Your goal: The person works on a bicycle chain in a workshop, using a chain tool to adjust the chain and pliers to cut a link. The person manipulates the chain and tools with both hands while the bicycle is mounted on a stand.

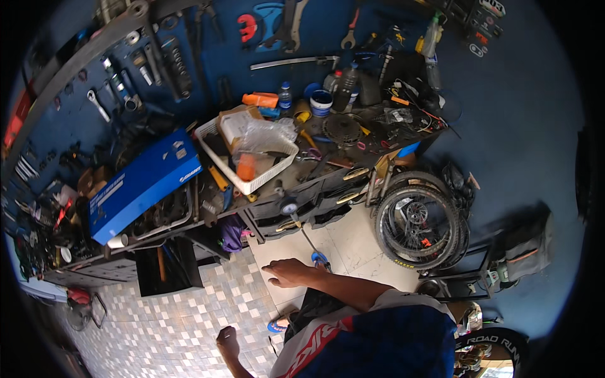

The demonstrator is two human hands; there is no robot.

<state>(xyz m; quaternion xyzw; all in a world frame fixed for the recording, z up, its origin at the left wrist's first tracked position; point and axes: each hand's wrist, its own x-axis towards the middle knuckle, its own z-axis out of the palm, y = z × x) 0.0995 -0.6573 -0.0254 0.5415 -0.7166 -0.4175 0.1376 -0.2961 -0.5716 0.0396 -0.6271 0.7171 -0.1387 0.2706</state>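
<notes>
My right hand [288,273] hangs in the air over the floor in front of my body, its fingers loosely bent and a little apart, with nothing seen in them. Lower and farther left, my left hand [228,342] is curled in a loose fist above the patterned tiles, with no object showing in it. Neither hand touches the workbench. Beyond the right hand, a floor pump with a round gauge [289,208] stands by the bench front. An open black drawer [144,277] with tools in it sticks out from the bench, ahead of my left hand.
The cluttered workbench carries a blue box [142,187], a white plastic basket [255,184] and a cassette sprocket [341,129]. Wrenches [350,31] hang on the dark blue wall. Bicycle wheels [417,220] lean at the right, near a black metal frame [476,271]. A purple cloth [233,234] hangs under the bench.
</notes>
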